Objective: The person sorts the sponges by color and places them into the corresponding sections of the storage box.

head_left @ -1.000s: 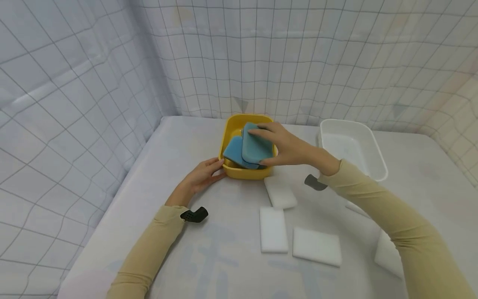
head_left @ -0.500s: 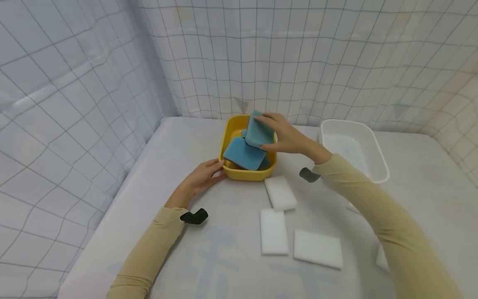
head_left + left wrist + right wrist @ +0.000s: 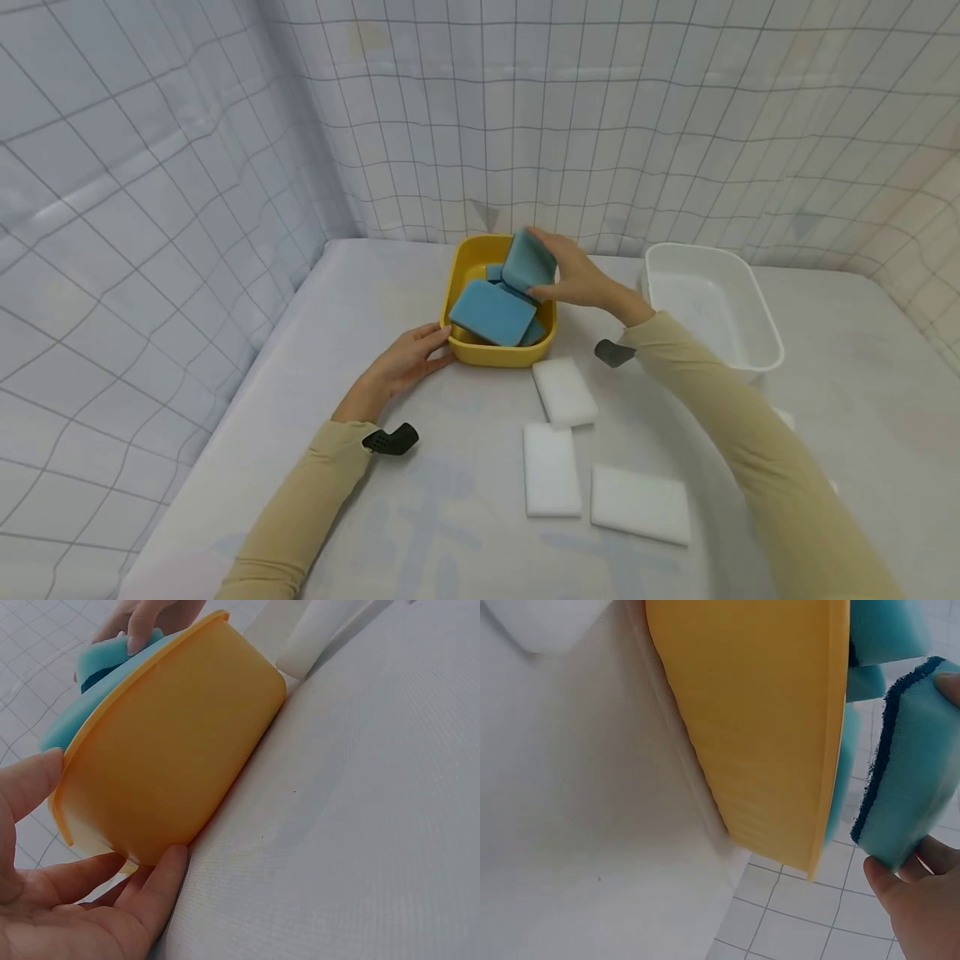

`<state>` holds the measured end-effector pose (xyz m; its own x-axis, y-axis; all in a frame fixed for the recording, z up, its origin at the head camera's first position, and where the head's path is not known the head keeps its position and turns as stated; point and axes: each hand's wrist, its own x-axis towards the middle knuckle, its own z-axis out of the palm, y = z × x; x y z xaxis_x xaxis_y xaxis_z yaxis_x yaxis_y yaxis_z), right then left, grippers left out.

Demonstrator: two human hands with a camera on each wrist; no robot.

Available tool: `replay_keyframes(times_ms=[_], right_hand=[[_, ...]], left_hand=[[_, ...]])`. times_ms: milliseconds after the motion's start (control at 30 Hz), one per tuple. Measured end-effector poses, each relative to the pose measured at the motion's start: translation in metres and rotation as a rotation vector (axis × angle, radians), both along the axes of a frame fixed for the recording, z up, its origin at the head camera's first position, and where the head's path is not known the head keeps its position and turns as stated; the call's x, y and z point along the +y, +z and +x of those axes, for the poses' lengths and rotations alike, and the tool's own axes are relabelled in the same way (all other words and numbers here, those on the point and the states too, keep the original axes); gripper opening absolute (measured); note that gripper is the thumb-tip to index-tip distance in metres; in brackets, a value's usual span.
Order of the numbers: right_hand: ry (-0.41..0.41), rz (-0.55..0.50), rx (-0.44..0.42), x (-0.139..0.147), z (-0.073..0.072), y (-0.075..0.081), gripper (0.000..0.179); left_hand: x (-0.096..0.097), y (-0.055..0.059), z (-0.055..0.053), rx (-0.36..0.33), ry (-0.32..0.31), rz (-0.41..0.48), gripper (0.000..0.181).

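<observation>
My left hand (image 3: 403, 360) holds the left front corner of a yellow plastic tub (image 3: 491, 356), thumb at the rim and fingers against the outer wall. Several blue sponges lie in the tub, among them a tilted sponge (image 3: 492, 312) at the front. With thumb and fingers, my right hand (image 3: 581, 273) grips another blue sponge (image 3: 528, 262) by its edges over the back right of the tub. In the right wrist view this held sponge (image 3: 915, 761) shows a dark blue scouring layer facing the tub and a gap between it and the rim.
White foam pads lie in front of the tub: a near one (image 3: 566, 392), an upright one (image 3: 551, 470) and a sideways one (image 3: 640, 504). A white tray (image 3: 705, 308) stands at the back right. Grid-patterned cloth walls (image 3: 480, 108) rise behind and at the sides.
My right hand has moved the held sponge toward the tub's back right and tilted it, uncovering more of the front sponge. The left hand stays at the tub's corner.
</observation>
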<state>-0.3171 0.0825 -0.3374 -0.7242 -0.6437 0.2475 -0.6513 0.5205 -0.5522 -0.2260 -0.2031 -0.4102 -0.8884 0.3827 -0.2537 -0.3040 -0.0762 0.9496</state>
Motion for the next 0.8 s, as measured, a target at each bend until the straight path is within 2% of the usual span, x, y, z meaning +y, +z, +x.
replay_keyframes(times_ms=[233, 467, 800], right_hand=[[0.032, -0.024, -0.058, -0.002, -0.002, -0.006, 0.086], [0.05, 0.026, -0.118, -0.001, -0.005, -0.015, 0.088], [0.064, 0.034, -0.174, 0.006, -0.005, -0.015, 0.094]], left_hand=[[-0.001, 0.0, 0.0, 0.006, -0.002, -0.003, 0.055], [0.001, 0.001, 0.001, 0.003, 0.0, -0.014, 0.055], [0.0, 0.0, 0.001, 0.013, -0.002, -0.005, 0.056]])
